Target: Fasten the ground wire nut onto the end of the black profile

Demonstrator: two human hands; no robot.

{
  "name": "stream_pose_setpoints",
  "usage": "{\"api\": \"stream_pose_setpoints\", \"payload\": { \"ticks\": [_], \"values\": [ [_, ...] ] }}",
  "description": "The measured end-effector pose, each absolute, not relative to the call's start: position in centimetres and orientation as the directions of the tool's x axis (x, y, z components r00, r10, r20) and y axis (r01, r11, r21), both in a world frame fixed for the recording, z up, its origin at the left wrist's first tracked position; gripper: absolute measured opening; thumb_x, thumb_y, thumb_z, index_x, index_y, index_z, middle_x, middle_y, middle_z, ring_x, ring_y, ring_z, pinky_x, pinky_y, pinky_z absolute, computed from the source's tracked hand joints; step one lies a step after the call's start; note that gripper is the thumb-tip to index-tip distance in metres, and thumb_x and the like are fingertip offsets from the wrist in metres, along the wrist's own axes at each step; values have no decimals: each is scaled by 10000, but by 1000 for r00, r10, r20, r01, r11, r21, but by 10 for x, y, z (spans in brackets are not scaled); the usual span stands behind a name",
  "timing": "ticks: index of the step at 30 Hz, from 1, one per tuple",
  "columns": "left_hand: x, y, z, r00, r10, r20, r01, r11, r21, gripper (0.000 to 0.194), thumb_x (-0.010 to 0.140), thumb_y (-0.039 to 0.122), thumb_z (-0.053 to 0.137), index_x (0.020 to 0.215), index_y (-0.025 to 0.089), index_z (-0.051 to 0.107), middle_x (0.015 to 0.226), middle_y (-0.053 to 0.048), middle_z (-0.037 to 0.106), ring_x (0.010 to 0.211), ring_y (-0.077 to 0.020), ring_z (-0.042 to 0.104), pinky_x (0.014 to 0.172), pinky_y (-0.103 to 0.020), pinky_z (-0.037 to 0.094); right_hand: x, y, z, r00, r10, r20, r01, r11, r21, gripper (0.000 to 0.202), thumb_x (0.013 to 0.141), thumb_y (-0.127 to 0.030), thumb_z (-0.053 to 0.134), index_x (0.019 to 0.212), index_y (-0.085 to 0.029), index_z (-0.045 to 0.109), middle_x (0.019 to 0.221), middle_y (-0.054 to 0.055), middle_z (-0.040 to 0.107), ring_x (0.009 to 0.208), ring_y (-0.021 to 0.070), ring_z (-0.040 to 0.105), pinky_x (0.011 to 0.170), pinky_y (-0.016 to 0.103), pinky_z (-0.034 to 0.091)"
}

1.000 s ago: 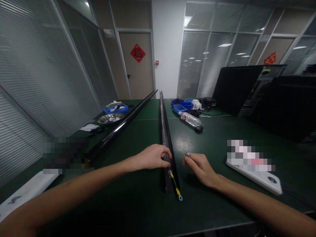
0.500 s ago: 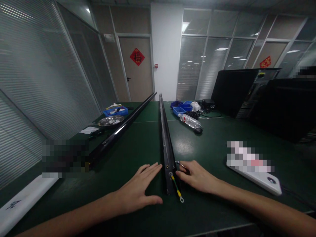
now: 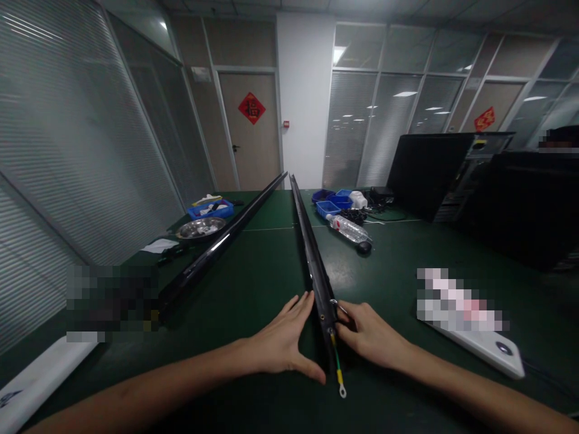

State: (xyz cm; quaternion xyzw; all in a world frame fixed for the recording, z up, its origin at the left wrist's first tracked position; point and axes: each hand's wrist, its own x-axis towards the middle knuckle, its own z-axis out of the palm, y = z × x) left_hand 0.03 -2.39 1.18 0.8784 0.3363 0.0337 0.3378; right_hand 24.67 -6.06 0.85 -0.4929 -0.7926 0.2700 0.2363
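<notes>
A long black rail (image 3: 312, 259) runs away from me over the green table. At its near end a green-yellow wire (image 3: 336, 355) with a ring terminal hangs out, close to a small brass-coloured fitting. My left hand (image 3: 283, 343) lies along the rail's left side, fingertips against its edge and thumb spread toward its near end. On the right side, my right hand (image 3: 368, 331) has its fingers closed round a thin metal tool (image 3: 338, 304), whose tip is at the rail's edge.
Another black rail (image 3: 217, 247) lies to the left, near a metal dish (image 3: 201, 228) and a blue tray (image 3: 210, 210). To the right are a plastic bottle (image 3: 348, 229), blue bins (image 3: 328, 208), a white device (image 3: 493, 349) and black computer cases (image 3: 429, 175).
The near end of the rail has shifted right, with the wire. Both hands have moved right too, and my left fingertips are now against the rail's edge.
</notes>
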Motion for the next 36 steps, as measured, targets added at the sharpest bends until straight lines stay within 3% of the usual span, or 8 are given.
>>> {"api": "stream_pose_setpoints", "payload": {
  "ticks": [10,19,24,30,33,36],
  "values": [
    [58,1,-4,807,589,-44,503,-647,573,1419,720,852,663,1619,108,-144,1670,-220,-89,1557,-402,-22,1283,-541,81,297,-51,10,-293,950,104,707,289,-646,105,860,-146,481,785,-219,471,697,-25,531,629,181,535,618,291,367],
    [112,22,-13,831,551,68,431,-717,547,1415,752,863,618,1595,95,-218,1668,-249,-91,1550,-432,-2,1275,-557,125,344,-34,17,-294,952,84,759,286,-584,112,903,-185,490,798,-216,513,679,-15,543,597,181,517,575,277,360],
    [135,27,-18,816,577,12,486,-699,524,1429,745,871,613,1598,14,-149,1653,-290,-98,1544,-445,-25,1282,-533,129,359,-30,20,-295,953,71,800,287,-526,133,910,-184,462,783,-218,482,650,-19,508,567,172,478,558,278,321],
    [142,29,-7,814,580,12,490,-698,522,1391,772,848,608,1604,-1,-114,1665,-267,-59,1549,-434,4,1281,-528,143,368,-31,18,-199,975,94,876,220,-430,165,880,-204,496,727,-226,436,628,-12,525,549,174,479,555,287,313],
    [109,25,10,853,520,-37,459,-715,528,1136,867,767,584,1639,92,96,1682,-194,113,1552,-382,155,1269,-482,231,373,-34,18,-122,985,126,894,164,-418,207,921,-308,510,739,-221,468,641,12,573,561,188,524,557,295,336],
    [43,16,20,816,578,-17,516,-715,471,866,977,694,475,1625,173,233,1669,-133,233,1538,-335,248,1249,-502,278,380,-39,27,-51,982,181,868,133,-478,317,970,-438,468,738,-222,482,657,33,615,572,195,559,554,296,371]
  ]
}}
